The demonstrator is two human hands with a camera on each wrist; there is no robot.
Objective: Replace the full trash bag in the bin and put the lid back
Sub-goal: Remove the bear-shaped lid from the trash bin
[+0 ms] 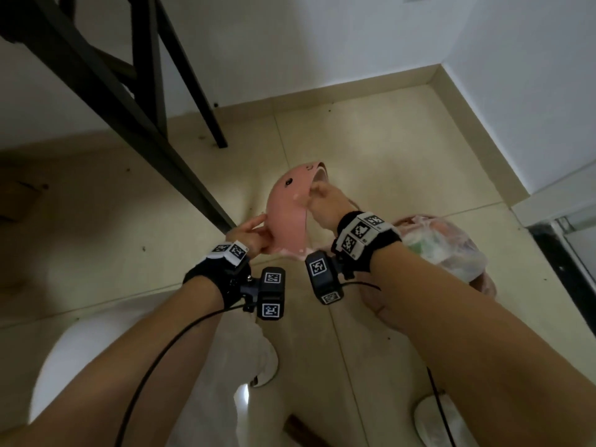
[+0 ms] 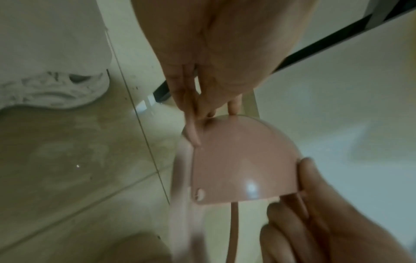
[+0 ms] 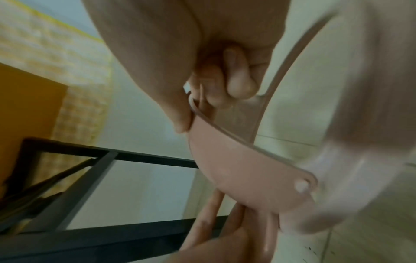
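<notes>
Though blurred, smooth domed pink lid (image 1: 288,214) between both hands.

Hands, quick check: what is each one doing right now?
Left hand: fingers pinch the near edge of the pink lid.
Right hand: thumb and curled fingers grip the lid's far rim.

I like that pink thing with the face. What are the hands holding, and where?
Both hold the pink lid: left hand grips its lower edge, right hand pinches its upper rim.
</notes>
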